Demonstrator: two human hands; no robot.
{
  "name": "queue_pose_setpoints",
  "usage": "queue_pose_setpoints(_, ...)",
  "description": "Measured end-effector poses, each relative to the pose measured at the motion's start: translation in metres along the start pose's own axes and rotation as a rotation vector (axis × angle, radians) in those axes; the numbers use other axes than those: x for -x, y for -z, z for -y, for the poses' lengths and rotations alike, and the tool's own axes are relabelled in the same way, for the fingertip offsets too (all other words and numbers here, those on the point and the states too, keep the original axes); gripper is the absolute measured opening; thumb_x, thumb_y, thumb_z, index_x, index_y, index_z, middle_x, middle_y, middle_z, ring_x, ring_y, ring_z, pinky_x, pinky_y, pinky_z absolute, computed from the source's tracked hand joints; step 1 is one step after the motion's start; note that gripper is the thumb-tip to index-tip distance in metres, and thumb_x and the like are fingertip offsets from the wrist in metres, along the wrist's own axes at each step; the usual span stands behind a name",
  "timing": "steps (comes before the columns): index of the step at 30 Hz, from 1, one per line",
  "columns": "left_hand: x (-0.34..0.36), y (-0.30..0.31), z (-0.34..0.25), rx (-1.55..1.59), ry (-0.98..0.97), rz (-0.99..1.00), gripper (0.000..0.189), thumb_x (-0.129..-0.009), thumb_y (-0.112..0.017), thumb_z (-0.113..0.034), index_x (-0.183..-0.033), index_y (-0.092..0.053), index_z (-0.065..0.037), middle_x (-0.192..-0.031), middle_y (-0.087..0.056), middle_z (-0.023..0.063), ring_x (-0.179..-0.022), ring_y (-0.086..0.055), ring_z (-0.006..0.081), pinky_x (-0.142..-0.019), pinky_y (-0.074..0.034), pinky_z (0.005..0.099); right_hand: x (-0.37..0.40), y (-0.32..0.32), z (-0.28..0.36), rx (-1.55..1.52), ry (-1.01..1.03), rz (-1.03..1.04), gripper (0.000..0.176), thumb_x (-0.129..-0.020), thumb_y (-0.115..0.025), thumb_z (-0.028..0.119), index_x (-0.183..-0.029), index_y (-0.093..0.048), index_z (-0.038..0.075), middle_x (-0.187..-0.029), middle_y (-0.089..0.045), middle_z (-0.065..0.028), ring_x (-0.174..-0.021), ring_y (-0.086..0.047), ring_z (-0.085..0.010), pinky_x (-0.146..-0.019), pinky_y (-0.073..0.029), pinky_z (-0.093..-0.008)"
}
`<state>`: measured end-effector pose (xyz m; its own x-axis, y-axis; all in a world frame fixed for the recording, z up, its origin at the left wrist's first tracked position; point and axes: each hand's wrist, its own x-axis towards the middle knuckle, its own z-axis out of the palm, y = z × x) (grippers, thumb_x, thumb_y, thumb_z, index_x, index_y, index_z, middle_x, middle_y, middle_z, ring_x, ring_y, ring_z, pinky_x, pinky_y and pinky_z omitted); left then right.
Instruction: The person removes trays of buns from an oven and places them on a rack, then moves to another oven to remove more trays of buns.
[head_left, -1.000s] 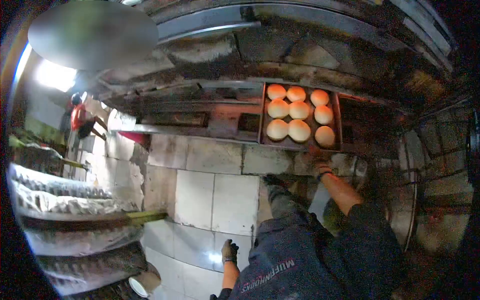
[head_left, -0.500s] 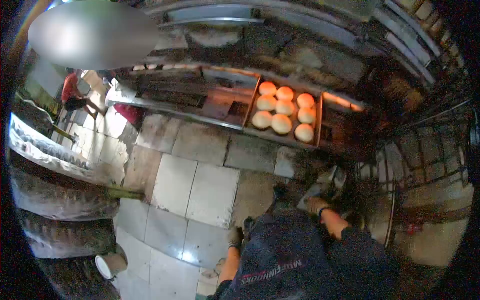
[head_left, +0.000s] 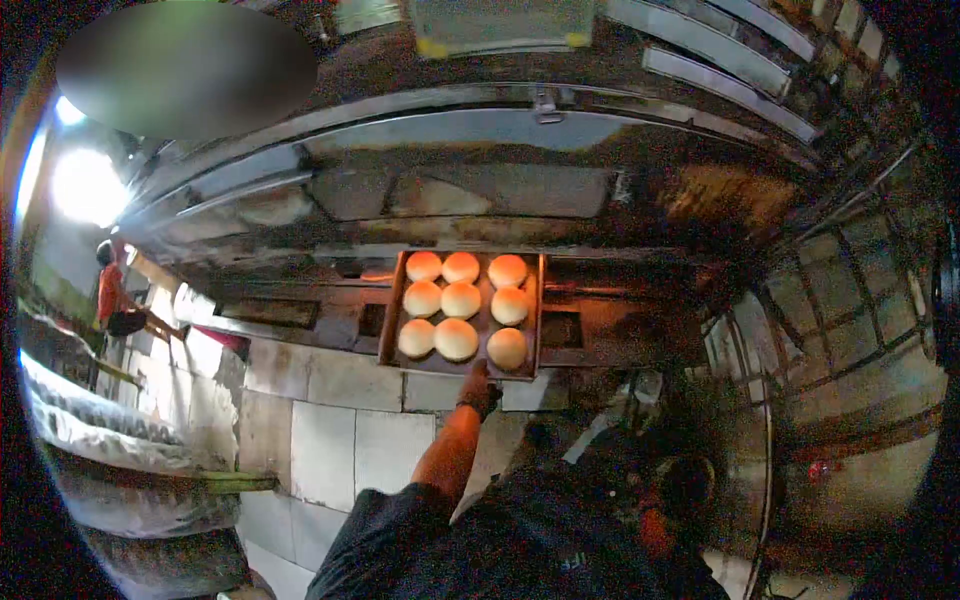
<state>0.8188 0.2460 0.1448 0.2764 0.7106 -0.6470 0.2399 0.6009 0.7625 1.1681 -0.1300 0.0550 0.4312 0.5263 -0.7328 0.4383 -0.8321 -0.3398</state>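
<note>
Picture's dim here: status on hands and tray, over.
Left hand at tray edge, grip unclear. Right hand in shadow. Nine buns aboard, no obstruction visible.

- A very bright white light glares at the left.
- Orange light glows on the buns (head_left: 456,340).
- The right side is dim and grainy.
- Edges bend and go black.

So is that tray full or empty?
Nearly full: nine round buns sit on the tray, with a bare strip left of the right-hand column.
</note>
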Motion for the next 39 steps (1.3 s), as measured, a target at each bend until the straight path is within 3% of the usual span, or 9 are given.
queue_pose_setpoints(4,-0.057,-0.027,0.018,-1.199,0.044,-0.41,0.037,-0.082,-0.061,-0.032,-0.116,-0.058,-0.017,-0.114,-0.061,0.008,-0.099,-0.06,0.0253,-0.08,-0.049,0.0364,-0.006,-0.001,0.004,-0.064,-0.027,0.009,0.04,-0.093,-0.038,0.026,-0.126,-0.049,0.006,-0.131,-0.048,-0.0133,-0.117,-0.048,-0.0292,-0.099,-0.04,-0.0409)
queue_pose_setpoints(10,-0.037,0.025,0.079,-1.376,-0.121,-0.675,0.018,-0.087,-0.055,-0.028,-0.093,-0.065,-0.013,-0.096,-0.064,0.0085,-0.086,-0.061,0.0203,-0.068,-0.045,0.0288,-0.043,0.007,0.08,-0.128,0.15,-0.012,0.04,-0.094,-0.039,0.025,-0.127,-0.047,0.006,-0.131,-0.048,-0.013,-0.117,-0.048,-0.0288,-0.098,-0.041,-0.0412)
queue_pose_setpoints(12,-0.021,0.076,0.112,0.366,-0.178,-0.494,0.017,-0.086,-0.053,-0.022,-0.085,-0.064,-0.01,-0.08,-0.063,0.0093,-0.072,-0.06,0.021,-0.062,-0.047,0.0319,-0.053,0.022,0.124,-0.18,0.261,-0.033,0.04,-0.094,-0.039,0.025,-0.127,-0.047,0.006,-0.131,-0.048,-0.0128,-0.117,-0.048,-0.0286,-0.098,-0.041,-0.0413)
queue_pose_setpoints(14,0.071,0.111,0.091,-0.526,-0.371,-0.586,0.016,-0.083,-0.052,-0.017,-0.082,-0.063,-0.005,-0.071,-0.062,0.0099,-0.064,-0.059,0.0193,-0.059,-0.048,0.0317,-0.052,0.033,0.176,-0.286,0.404,-0.031,0.04,-0.094,-0.039,0.025,-0.128,-0.046,0.005,-0.131,-0.048,-0.0127,-0.116,-0.048,-0.0284,-0.097,-0.041,-0.0414)
queue_pose_setpoints(18,0.17,0.192,0.155,-0.074,-0.41,-0.44,0.022,-0.082,-0.05,-0.019,-0.085,-0.065,-0.003,-0.073,-0.064,0.0116,-0.071,-0.062,0.0215,-0.065,-0.049,0.0317,-0.024,0.03,0.267,-0.619,0.677,0.321,0.04,-0.094,-0.04,0.025,-0.128,-0.045,0.005,-0.13,-0.049,-0.0125,-0.116,-0.049,-0.0281,-0.097,-0.042,-0.0417)
queue_pose_setpoints(20,0.151,0.286,0.235,-0.437,-0.584,-0.452,0.021,-0.078,-0.054,-0.02,-0.078,-0.064,-0.002,-0.067,-0.061,0.0118,-0.063,-0.058,0.0262,-0.064,-0.048,0.0373,-0.012,0.014,0.308,-0.622,0.771,0.468,0.04,-0.094,-0.04,0.024,-0.129,-0.045,0.005,-0.13,-0.049,-0.0124,-0.116,-0.049,-0.0279,-0.097,-0.042,-0.0418)
queue_pose_setpoints(28,0.209,0.363,-0.073,-0.45,-0.539,-0.072,0.024,-0.084,-0.061,-0.021,-0.097,-0.064,-0.001,-0.083,-0.066,0.0117,-0.075,-0.06,0.0189,-0.066,-0.049,0.0319,0.025,-0.108,0.349,-0.492,0.85,0.138,0.041,-0.094,-0.042,0.024,-0.13,-0.043,0.005,-0.129,-0.049,-0.012,-0.115,-0.049,-0.0273,-0.096,-0.043,-0.0422)
queue_pose_setpoints(32,0.286,0.313,-0.186,0.042,-0.873,-0.316,0.044,-0.086,-0.05,-0.009,-0.13,-0.046,-0.001,-0.123,-0.054,0.0086,-0.106,-0.052,0.0164,-0.09,-0.042,0.0277,0.043,-0.162,0.318,-0.779,0.798,0.247,0.041,-0.094,-0.042,0.023,-0.131,-0.042,0.004,-0.129,-0.049,-0.0118,-0.114,-0.049,-0.027,-0.095,-0.044,-0.0424)
queue_pose_setpoints(39,0.279,0.307,-0.197,0.103,-1.026,-0.175,0.056,-0.087,-0.047,-0.002,-0.14,-0.032,0.0,-0.129,-0.048,0.0074,-0.11,-0.048,0.0136,-0.092,-0.039,0.0251,0.031,-0.149,0.35,-1.489,0.411,0.625,0.042,-0.093,-0.044,0.03,-0.125,-0.047,0.003,-0.128,-0.05,-0.012,-0.11,-0.051,-0.0265,-0.092,-0.047,-0.0414)
